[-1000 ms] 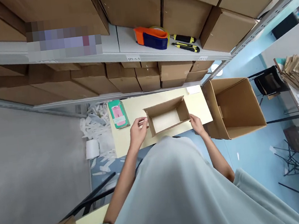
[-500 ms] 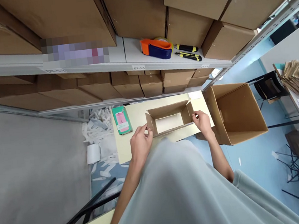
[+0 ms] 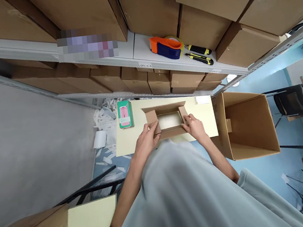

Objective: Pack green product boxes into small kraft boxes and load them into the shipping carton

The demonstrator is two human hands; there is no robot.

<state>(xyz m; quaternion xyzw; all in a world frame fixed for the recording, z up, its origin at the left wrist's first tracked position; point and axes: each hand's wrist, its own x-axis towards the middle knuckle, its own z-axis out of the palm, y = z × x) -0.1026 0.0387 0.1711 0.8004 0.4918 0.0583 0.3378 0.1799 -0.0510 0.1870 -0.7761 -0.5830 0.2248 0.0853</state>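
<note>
A small brown cardboard box (image 3: 173, 131) stands on the pale yellow table (image 3: 137, 108), its top open and the pale tabletop colour showing through its middle. Its two short end flaps are bent inward. My left hand (image 3: 147, 140) pinches the left end flap and near-left corner. At the right end, the fingers of my right hand (image 3: 195, 126) close on the other short flap. A green box with a pink picture (image 3: 124, 114) lies left of the cardboard box.
A large open carton (image 3: 251, 124) stands right of the table. Above the far edge runs a shelf (image 3: 123, 55) with cartons, an orange-and-blue tape dispenser (image 3: 166, 47) and cutters (image 3: 199, 49). A small white box (image 3: 202, 100) lies at the back right.
Both short flaps have folded inward and the hands have come closer together with them. The long far flap now leans outward. The view has shifted and turned slightly.
</note>
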